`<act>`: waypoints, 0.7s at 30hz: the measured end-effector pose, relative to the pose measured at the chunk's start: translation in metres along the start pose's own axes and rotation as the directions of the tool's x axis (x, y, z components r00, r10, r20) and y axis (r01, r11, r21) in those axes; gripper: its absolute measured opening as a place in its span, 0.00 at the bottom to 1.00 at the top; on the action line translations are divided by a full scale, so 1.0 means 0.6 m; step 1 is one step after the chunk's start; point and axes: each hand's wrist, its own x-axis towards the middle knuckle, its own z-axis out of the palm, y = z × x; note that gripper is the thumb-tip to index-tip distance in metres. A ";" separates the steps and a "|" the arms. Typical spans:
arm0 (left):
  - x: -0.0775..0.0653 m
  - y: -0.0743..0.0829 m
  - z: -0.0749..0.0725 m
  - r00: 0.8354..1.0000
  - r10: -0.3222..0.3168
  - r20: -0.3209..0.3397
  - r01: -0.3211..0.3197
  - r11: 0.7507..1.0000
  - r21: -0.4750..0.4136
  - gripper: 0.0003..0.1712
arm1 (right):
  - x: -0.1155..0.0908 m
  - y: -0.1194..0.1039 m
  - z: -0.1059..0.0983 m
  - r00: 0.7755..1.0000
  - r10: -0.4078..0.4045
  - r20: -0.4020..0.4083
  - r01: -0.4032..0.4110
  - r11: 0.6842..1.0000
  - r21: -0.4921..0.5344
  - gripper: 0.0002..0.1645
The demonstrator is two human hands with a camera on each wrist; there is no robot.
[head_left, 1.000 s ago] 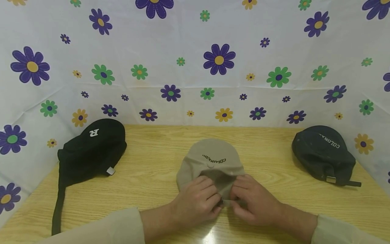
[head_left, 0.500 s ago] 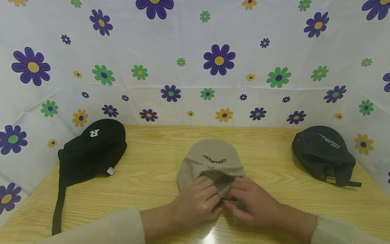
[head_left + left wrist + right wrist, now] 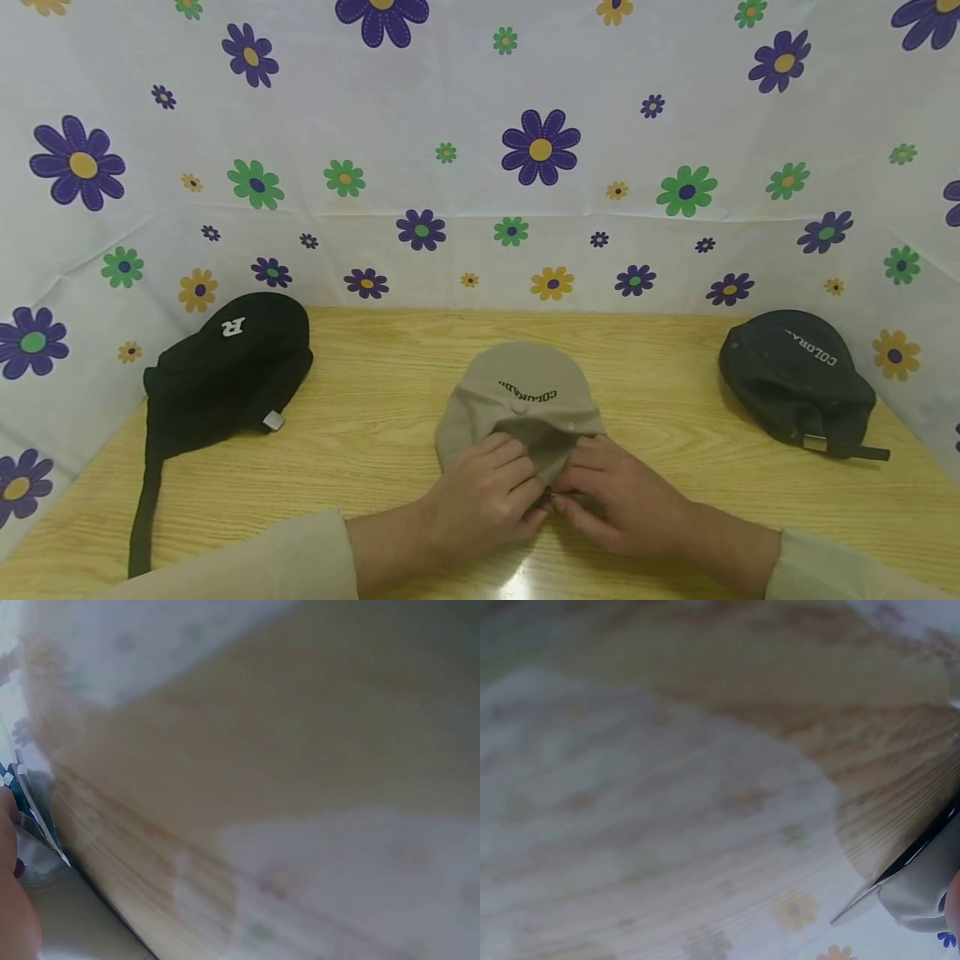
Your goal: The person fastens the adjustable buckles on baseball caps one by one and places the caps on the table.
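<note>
Two pale sleeves, the left one (image 3: 300,554) and the right one (image 3: 817,567), enter from the bottom left and bottom right corners of the frame, nearest of everything, with a patch of glare on the worktop (image 3: 390,392) between them at the bottom edge. Beyond the cuffs, the left hand (image 3: 487,487) and right hand (image 3: 626,496) meet just below the middle of the frame, fingers bent, both gripping the near, rear edge of a beige cap (image 3: 536,367); a small shiny bit shows between the fingertips, too small to name. This cap rests on the worktop at the centre, its lettered front pointing to the top of the frame and its rear opening to the bottom, so its front-to-back axis runs nearly straight up the picture; the lettering reads upside down. Well apart, at the right, lies a dark cap (image 3: 787,375) with pale lettering, its buckle (image 3: 815,442) and strap end toward the lower right. At the left, a black cap (image 3: 232,375) bearing a white R leans its crown to the upper right, a long strap (image 3: 141,525) trailing toward the bottom left. Farthest off, a white flowered cloth (image 3: 465,92) fills the top half. Both wrist views are mostly blurred.
</note>
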 end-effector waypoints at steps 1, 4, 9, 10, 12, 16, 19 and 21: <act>0.000 0.000 0.000 1.000 0.000 0.000 0.000 1.000 0.000 0.08 | 0.000 0.000 0.000 1.000 0.003 0.004 -0.003 1.000 -0.002 0.05; 0.000 0.000 0.000 1.000 -0.002 0.001 0.002 1.000 0.000 0.07 | -0.001 -0.001 0.000 1.000 0.018 0.017 -0.018 1.000 -0.005 0.06; 0.001 0.000 0.001 1.000 -0.006 -0.002 0.006 1.000 0.001 0.07 | -0.001 -0.002 -0.002 0.999 0.039 0.032 -0.039 0.999 -0.003 0.06; 0.000 0.000 0.001 1.000 -0.006 -0.004 0.006 1.000 0.002 0.07 | -0.001 -0.002 -0.002 0.999 0.041 0.032 -0.041 0.999 -0.003 0.06; 0.000 -0.001 0.001 1.000 -0.008 -0.002 0.008 1.000 0.003 0.07 | -0.001 -0.003 -0.003 0.999 0.044 0.033 -0.044 0.999 -0.002 0.06; 0.000 0.000 0.001 1.000 -0.008 -0.001 0.008 1.000 0.007 0.07 | 0.000 -0.004 -0.004 0.998 0.045 0.034 -0.045 0.999 0.002 0.06; 0.000 -0.001 0.001 1.000 -0.008 -0.002 0.008 1.000 0.010 0.07 | 0.000 -0.004 -0.004 0.998 0.048 0.035 -0.048 0.999 0.003 0.06; 0.000 -0.001 0.002 1.000 -0.007 -0.002 0.007 1.000 0.011 0.07 | 0.000 -0.004 -0.005 0.998 0.052 0.035 -0.052 0.999 0.003 0.06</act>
